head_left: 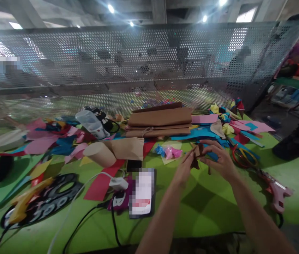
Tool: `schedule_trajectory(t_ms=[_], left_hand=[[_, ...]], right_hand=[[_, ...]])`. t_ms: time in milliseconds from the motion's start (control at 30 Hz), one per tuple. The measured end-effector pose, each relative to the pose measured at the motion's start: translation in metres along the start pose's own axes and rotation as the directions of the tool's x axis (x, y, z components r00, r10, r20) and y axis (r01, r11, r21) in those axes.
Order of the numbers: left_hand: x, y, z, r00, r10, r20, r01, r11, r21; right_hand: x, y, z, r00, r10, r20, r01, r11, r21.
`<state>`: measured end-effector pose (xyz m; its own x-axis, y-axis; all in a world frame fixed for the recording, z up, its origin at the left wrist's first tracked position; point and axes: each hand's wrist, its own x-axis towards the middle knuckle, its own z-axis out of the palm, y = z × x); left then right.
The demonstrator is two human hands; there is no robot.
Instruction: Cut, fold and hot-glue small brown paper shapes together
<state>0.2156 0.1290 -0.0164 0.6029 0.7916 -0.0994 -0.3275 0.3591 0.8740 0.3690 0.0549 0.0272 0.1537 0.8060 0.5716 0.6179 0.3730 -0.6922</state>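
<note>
"Taking 12 as straight ahead from the hands, what's biggest?"

"The green table, under everything. Next, the brown sheets, between 10 and 11, then the pink gun near 4."

"And the hands?"

"The left hand reaches in from 7, fingers closed on the brown piece. The right hand reaches in from 4, fingers arched, thumb and forefinger narrow at the piece's edge; whether they pinch it, I can't tell."

"Smallest, then: where's the piece?"

"Between the two sets of fingertips: about 1 from the left hand, 10 from the right."

"Nearer which?"

"The left, which overlaps it. What shows runs roughly 12 to 6, but blur leaves its true long axis uncertain."
</note>
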Motion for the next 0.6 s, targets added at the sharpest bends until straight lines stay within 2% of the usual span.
schedule_trajectory(t_ms=[133,267,400,600], left_hand=[[-0.0024,0.0013,0.0038,0.998,0.007,0.057,-0.006,1.000,-0.022],[-0.0028,0.0046,0.0054,0.989,-0.054,0.139,0.071,0.990,-0.119],[-0.0035,0.0060,0.0059,0.979,-0.116,0.167,0.141,0.980,-0.143],[-0.0068,0.0043,0.0096,0.982,-0.090,0.165,0.081,0.995,0.058]], right_hand=[[-0.0023,0.0018,-0.0038,1.000,-0.002,0.025,0.003,1.000,-0.005],[-0.0026,0.0009,-0.0058,1.000,0.002,0.011,-0.003,1.000,0.029],[-0.0028,0.0017,-0.0054,0.999,0.023,0.035,-0.025,0.999,0.041],[-0.0029,-0.0006,-0.0048,0.995,0.069,0.076,-0.073,0.996,0.051]])
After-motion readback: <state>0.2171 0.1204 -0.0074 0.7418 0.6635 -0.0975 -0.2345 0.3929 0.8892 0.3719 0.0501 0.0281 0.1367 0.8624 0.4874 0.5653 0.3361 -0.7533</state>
